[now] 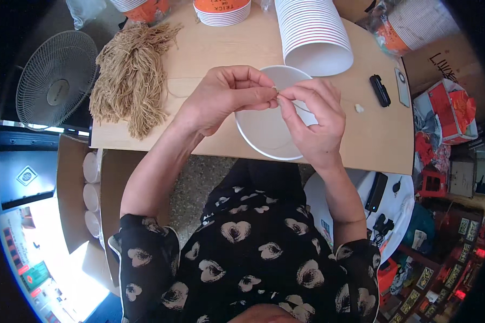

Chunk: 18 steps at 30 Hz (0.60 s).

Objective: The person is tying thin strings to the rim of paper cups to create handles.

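A white paper bowl (264,132) lies on the wooden table (231,48) near its front edge, its opening facing up. Over its rim, my left hand (226,97) and my right hand (312,121) meet fingertip to fingertip, both pinching a thin tan string (302,106) that trails off toward the right. A big bundle of the same tan strings (132,75) lies at the table's left end.
A tall stack of white paper bowls (312,32) lies on its side behind the hands. More stacked bowls (221,11) stand at the back. A black clip-like object (380,90) lies at the right. A fan (54,81) stands on the left, a cardboard box (78,183) with cups below.
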Tool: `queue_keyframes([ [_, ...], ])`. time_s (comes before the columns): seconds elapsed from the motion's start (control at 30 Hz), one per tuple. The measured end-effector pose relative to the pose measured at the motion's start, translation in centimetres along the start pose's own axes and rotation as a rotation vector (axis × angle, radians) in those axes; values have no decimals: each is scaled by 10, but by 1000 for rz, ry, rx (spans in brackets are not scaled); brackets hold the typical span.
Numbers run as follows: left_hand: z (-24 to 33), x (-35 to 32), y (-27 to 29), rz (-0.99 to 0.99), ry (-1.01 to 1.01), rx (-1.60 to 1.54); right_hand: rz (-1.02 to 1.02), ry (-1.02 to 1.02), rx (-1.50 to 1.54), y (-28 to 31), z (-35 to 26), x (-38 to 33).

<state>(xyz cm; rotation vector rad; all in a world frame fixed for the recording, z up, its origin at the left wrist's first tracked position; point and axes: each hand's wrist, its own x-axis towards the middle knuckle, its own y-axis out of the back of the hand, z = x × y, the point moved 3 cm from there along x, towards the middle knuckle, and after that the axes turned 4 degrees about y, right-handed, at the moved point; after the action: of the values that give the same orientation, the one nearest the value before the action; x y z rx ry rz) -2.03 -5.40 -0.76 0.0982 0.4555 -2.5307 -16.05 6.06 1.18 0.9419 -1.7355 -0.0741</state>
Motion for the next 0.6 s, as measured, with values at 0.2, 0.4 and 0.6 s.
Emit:
queue_keyframes([
  [0.2,1,0,-2,11,0,21,-12,-29,25,0,3,-1],
  [0.4,-2,1,-4,67,-66,13,-71,-17,4,1,3,-1],
  [0.6,2,-1,-8,118,-125,178,-146,-71,54,1,8,1],
])
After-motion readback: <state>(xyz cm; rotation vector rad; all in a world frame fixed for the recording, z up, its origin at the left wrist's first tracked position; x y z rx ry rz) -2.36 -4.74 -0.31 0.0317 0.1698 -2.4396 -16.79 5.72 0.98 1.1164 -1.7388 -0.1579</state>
